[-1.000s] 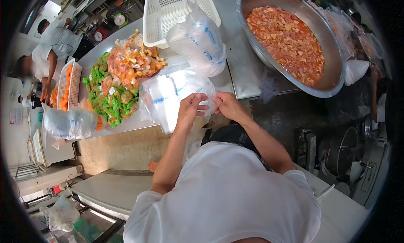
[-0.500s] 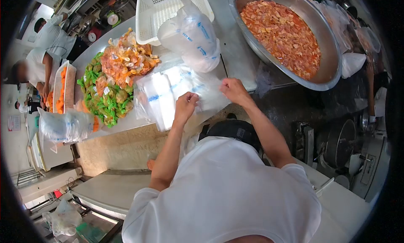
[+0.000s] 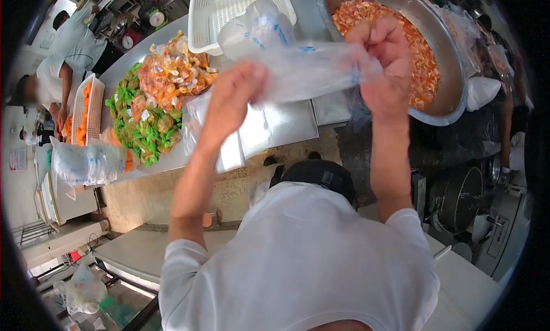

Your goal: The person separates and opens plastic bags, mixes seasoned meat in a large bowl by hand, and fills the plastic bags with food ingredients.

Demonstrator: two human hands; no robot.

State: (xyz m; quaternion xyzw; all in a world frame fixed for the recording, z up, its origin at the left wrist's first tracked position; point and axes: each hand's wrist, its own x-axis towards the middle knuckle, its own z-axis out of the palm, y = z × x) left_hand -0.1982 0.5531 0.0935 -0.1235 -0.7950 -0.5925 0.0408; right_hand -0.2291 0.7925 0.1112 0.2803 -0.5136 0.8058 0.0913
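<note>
From where I stand, I see a thin transparent plastic bag with blue print [image 3: 306, 73] stretched in the air between the two hands of the person in the white shirt. The left hand [image 3: 236, 96] is closed around one end of it, though this hand is somewhat blurred. The right hand [image 3: 388, 73] pinches the other end, with the fingers curled, and in my view it stands in front of the large grey metal basin [image 3: 454, 109] that holds red-orange cut meat [image 3: 427, 73].

The bag hangs above the silver metal tabletop [image 3: 283, 127], near the white perforated plastic basket [image 3: 201, 22] and the cloudy plastic bundle with blue lettering [image 3: 240, 38]. Below the left hand lies a stack of flat whitish plastic bags [image 3: 228, 153].

I judge that this bag is almost without weight, very soft and rather slippery, so it folds and flutters easily. Its film can probably stretch or tear under a sharp pull. The better hold, in my opinion, is at the two edges, between thumb and finger pads, gently and without nails. Whether its mouth is parted, I cannot tell because of the blur.
</note>
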